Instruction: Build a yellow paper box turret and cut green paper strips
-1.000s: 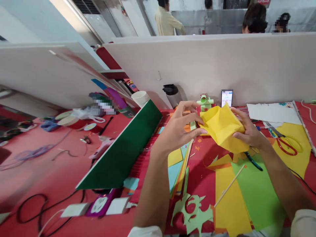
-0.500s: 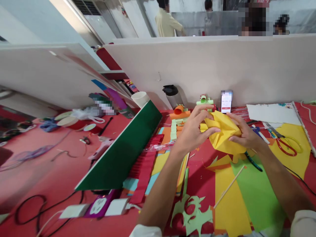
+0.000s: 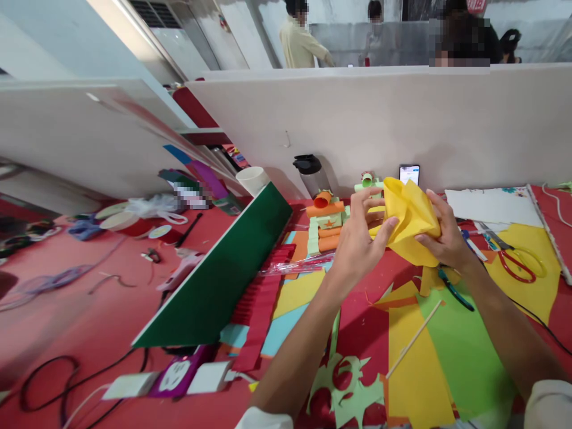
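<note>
Red table (image 3: 116, 325), cluttered. Clock centred mid-table, 12 = far side. Black-lidded flask (image 3: 311, 176) standing at 12; orange paper rolls (image 3: 328, 210) at 1. Large yellow sheet (image 3: 512, 289) at 3. Yellow strip of paper (image 3: 413, 378) and green sheet (image 3: 469, 351), edges overlapping, around 4. Pale green cut-out scrap (image 3: 357, 408) at 5. Purple power strip (image 3: 176, 376) at 8. Purple cord (image 3: 58, 279) at 9, loosely tangled. Red-sided roll (image 3: 165, 235) at 10.
</note>
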`<move>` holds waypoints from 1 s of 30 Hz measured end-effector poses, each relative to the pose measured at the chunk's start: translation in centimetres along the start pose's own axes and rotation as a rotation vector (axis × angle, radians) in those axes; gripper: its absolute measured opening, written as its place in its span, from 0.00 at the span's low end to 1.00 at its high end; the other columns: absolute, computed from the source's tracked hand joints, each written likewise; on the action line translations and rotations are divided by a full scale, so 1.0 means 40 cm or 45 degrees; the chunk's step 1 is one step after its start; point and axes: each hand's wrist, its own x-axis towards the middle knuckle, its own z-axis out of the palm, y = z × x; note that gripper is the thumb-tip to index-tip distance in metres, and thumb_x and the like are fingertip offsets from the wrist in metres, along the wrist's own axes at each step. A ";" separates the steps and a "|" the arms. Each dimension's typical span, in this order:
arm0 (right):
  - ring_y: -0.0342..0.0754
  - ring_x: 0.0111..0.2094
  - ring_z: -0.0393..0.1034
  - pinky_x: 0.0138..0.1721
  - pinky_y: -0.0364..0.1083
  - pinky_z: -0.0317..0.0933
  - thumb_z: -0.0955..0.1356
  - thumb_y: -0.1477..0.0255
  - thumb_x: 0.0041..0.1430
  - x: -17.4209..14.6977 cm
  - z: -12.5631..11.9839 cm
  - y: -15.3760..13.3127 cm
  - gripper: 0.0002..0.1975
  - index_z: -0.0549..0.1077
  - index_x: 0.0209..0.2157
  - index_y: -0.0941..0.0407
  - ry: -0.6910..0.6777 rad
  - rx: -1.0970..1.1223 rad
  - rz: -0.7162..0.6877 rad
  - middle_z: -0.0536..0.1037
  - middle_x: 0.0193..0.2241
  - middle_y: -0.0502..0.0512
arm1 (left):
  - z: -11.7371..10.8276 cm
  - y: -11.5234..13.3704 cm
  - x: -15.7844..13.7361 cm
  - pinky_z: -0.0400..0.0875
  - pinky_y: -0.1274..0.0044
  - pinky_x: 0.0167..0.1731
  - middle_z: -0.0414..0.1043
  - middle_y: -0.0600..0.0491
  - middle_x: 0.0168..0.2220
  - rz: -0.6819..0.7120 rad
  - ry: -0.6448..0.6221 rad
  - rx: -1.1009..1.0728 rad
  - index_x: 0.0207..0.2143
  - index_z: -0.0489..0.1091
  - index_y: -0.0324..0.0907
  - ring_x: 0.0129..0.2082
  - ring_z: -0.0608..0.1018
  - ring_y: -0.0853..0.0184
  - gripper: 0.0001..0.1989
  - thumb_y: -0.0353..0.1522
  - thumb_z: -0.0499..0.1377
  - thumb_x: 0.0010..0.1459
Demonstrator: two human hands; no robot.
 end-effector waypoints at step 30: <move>0.58 0.38 0.74 0.36 0.55 0.72 0.72 0.62 0.66 0.018 0.026 -0.036 0.43 0.48 0.74 0.44 0.190 -0.567 -0.620 0.77 0.44 0.59 | -0.019 0.026 0.006 0.57 0.77 0.24 0.64 0.62 0.26 -0.089 0.001 0.365 0.36 0.57 0.47 0.23 0.68 0.72 0.10 0.27 0.57 0.56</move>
